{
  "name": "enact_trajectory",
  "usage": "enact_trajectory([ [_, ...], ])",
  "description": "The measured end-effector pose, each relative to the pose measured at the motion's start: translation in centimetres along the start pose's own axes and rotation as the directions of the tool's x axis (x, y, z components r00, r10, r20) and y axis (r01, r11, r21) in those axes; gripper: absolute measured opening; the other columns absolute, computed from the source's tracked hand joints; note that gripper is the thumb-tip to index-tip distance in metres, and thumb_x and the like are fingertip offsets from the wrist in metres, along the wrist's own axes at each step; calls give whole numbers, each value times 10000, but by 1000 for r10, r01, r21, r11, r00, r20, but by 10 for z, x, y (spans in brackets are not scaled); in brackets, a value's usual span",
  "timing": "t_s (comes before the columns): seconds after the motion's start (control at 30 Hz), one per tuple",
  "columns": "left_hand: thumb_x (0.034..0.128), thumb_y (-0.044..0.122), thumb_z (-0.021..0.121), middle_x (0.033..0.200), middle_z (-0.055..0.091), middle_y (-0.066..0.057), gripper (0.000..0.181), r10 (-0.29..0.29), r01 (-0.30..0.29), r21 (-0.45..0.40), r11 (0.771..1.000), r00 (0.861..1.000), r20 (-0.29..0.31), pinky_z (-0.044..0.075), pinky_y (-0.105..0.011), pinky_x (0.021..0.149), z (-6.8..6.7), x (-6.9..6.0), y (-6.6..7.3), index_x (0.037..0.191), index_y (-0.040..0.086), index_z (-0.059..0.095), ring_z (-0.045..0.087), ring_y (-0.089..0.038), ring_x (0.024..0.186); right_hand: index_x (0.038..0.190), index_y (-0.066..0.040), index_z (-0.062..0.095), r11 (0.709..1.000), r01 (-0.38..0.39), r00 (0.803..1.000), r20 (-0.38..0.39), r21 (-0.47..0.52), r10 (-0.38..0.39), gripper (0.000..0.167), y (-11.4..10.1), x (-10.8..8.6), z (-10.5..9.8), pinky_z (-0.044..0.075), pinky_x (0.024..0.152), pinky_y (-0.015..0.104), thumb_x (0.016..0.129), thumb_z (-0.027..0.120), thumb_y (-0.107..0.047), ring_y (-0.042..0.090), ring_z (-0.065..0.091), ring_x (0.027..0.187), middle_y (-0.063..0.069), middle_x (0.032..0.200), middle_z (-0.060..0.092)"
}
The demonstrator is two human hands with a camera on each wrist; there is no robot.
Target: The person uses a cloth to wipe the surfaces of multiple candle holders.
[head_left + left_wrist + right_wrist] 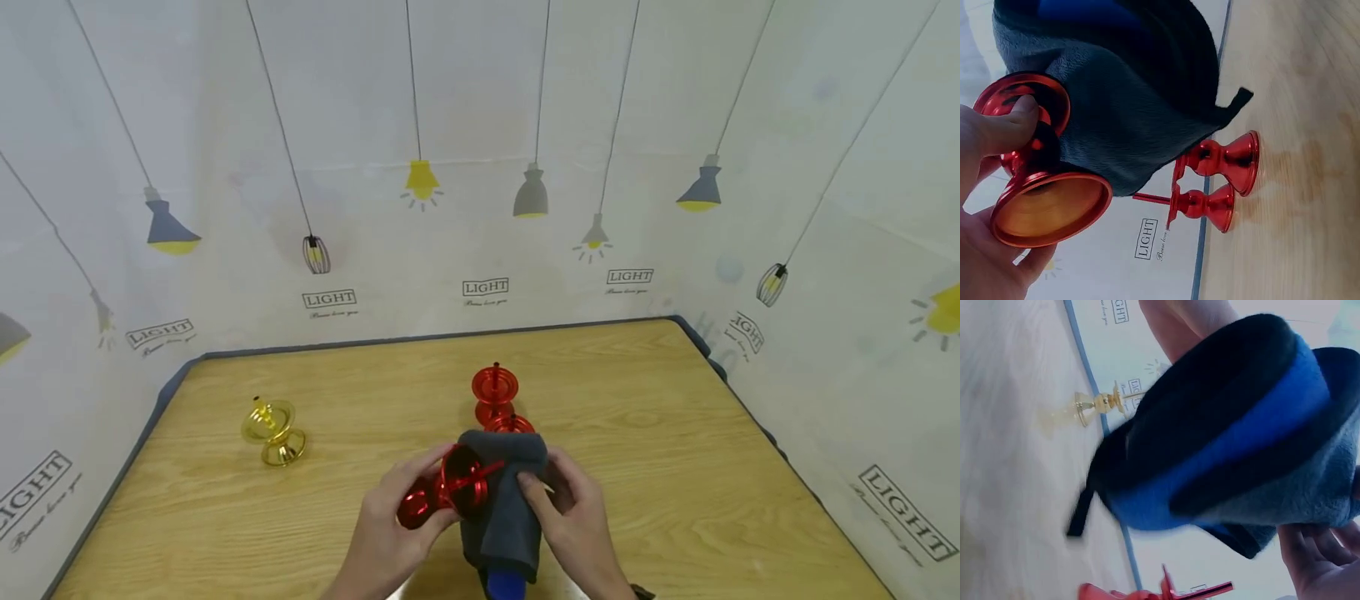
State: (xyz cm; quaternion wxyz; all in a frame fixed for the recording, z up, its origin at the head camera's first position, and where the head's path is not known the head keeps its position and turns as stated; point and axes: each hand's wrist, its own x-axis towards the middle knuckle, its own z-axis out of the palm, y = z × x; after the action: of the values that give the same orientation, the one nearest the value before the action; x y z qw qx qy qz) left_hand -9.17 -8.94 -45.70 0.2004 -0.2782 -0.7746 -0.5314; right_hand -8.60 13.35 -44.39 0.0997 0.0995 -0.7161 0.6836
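Note:
My left hand (390, 521) grips a shiny red candlestick (417, 503) tilted on its side, its cup end and thin spike facing the cloth. In the left wrist view the thumb presses on one end of this candlestick (1050, 209). A dark grey cloth (501, 504) with a blue inner side hangs from my right hand (581, 521), which pinches it between thumb and fingers. The cloth lies against the candlestick's cup; whether it is inside the cup cannot be told. Folded cloth (1222, 444) fills much of the right wrist view.
Two more red candlesticks stand on the wooden table (360, 392) beyond the cloth: one farther back (495, 386), one nearer (512, 423) and partly covered. A gold candlestick (283, 452) stands at the left. White lamp-printed sheeting (480, 233) surrounds the table.

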Motion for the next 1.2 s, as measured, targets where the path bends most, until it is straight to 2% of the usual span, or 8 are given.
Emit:
enact_trajectory([
  [0.2, 706, 97, 917, 1111, 724, -33, 764, 102, -103, 148, 984, 995, 18, 581, -253, 823, 0, -4, -4, 1403, 107, 604, 652, -156, 952, 1321, -17, 612, 997, -34, 993, 115, 72, 26, 382, 9, -4, 2, 581, 904, 294, 948, 692, -34, 140, 690, 1121, 190, 1258, 672],
  [0.4, 780, 140, 881, 992, 720, -16, 713, 97, -107, 94, 990, 990, 107, 563, -185, 718, -4, -5, -4, 1425, 79, 583, 654, -83, 854, 1338, -25, 620, 988, -130, 974, 196, 79, 113, 417, 14, -5, 0, 588, 858, 299, 934, 716, -63, 147, 717, 1011, 216, 1204, 698],
  [0.63, 921, 210, 763, 959, 741, -25, 637, -29, 32, -7, 999, 961, 273, 550, -172, 609, -7, -11, -2, 1481, 54, 504, 634, 4, 768, 1293, -40, 656, 989, -127, 960, 260, 71, 105, 359, 22, -4, -3, 593, 847, 312, 941, 711, -78, 154, 721, 1003, 170, 1158, 723],
  [0.77, 991, 217, 674, 966, 766, -88, 589, -154, 210, -97, 973, 903, 401, 579, -209, 631, -11, -10, -5, 1507, 31, 458, 683, -9, 783, 1268, -47, 666, 992, -107, 957, 277, 69, 84, 329, 26, -4, -1, 590, 848, 313, 943, 708, -82, 149, 715, 997, 115, 1139, 731],
  [0.93, 1056, 200, 554, 1027, 765, -155, 549, -299, 482, -206, 852, 770, 564, 561, -213, 735, -22, -4, -18, 1550, 35, 383, 706, -42, 847, 1263, -44, 663, 991, -88, 949, 311, 105, 51, 309, 31, -3, 4, 585, 855, 311, 957, 684, -73, 143, 703, 1003, 91, 1141, 732],
  [1.0, 1059, 202, 543, 1030, 763, -159, 569, -324, 527, -212, 823, 742, 587, 553, -221, 735, -26, -4, -22, 1567, 37, 345, 705, -56, 837, 1258, -39, 665, 990, -89, 950, 308, 111, 51, 307, 32, -3, 7, 587, 853, 311, 954, 687, -73, 140, 703, 1003, 108, 1144, 732],
  [1.1, 1036, 236, 599, 1068, 761, -129, 600, -351, 506, -161, 848, 762, 545, 573, -231, 769, -26, -6, -21, 1557, 66, 357, 723, -87, 899, 1239, -41, 677, 989, -116, 961, 261, 92, 88, 304, 31, -2, 14, 586, 855, 308, 941, 709, -88, 142, 702, 999, 137, 1139, 730],
  [1.2, 959, 243, 719, 1080, 745, -56, 589, -333, 373, -13, 928, 843, 423, 584, -241, 784, -21, -10, -14, 1470, 108, 458, 709, -89, 928, 1206, -70, 704, 980, -188, 972, 155, 68, 176, 300, 26, 0, 20, 578, 840, 283, 914, 748, -123, 138, 699, 968, 127, 1111, 733],
])
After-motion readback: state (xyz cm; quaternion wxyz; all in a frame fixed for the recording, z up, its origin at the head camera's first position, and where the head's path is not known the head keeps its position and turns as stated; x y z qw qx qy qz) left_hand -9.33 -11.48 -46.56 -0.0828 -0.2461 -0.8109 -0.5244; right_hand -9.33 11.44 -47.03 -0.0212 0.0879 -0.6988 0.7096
